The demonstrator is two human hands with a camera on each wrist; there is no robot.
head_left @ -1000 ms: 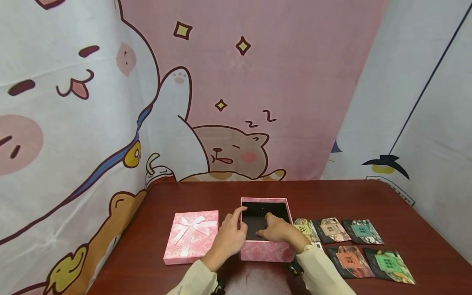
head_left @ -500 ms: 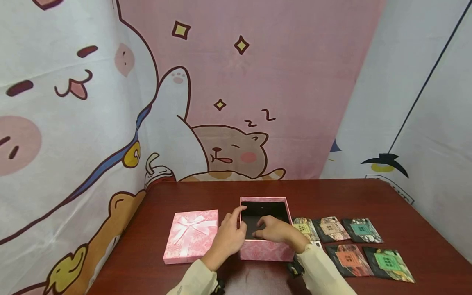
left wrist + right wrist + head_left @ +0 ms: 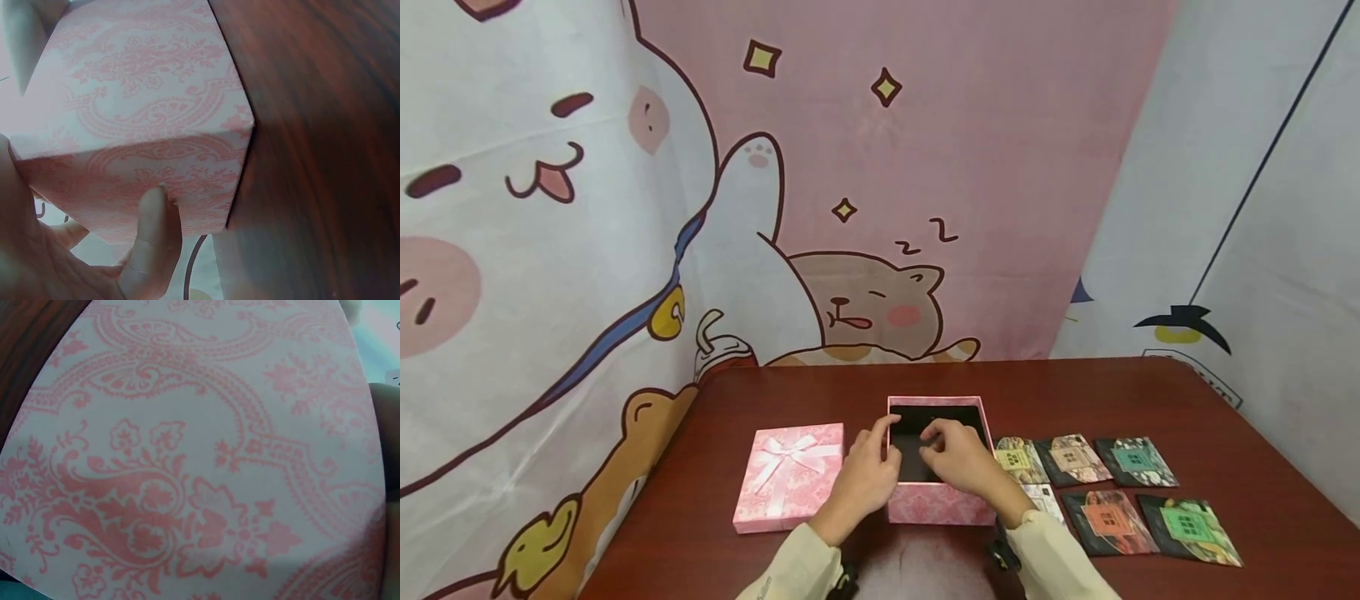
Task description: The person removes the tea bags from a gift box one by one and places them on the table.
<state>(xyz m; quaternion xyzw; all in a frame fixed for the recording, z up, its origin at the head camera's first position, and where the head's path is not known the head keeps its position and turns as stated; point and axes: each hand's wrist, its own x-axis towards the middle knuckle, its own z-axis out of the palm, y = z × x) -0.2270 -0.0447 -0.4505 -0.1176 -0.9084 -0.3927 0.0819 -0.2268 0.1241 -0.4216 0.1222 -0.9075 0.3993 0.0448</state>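
An uncovered pink patterned box [image 3: 940, 505] with a black inside stands on the table in the head view. My left hand [image 3: 867, 477] holds its left side, fingers over the rim; in the left wrist view one finger [image 3: 156, 234] presses the outer wall. Over the box's opening is my right hand [image 3: 961, 457], its fingers bent downward and thumb near the index finger. Whether anything lies between those fingers is too small to tell. The right wrist view is filled by the box's patterned wall [image 3: 187, 456].
Left of the box lies its pink lid [image 3: 790, 477] with a ribbon bow. To the right lie several dark packets with coloured labels, such as an orange-labelled one [image 3: 1108, 522] and a green-labelled one [image 3: 1190, 530]. A cartoon-printed cloth [image 3: 1000, 167] hangs behind the table.
The right hand has risen from the box's floor, and its fingers have drawn in toward the thumb. The left hand stays on the box's left side. The head view has shifted slightly.
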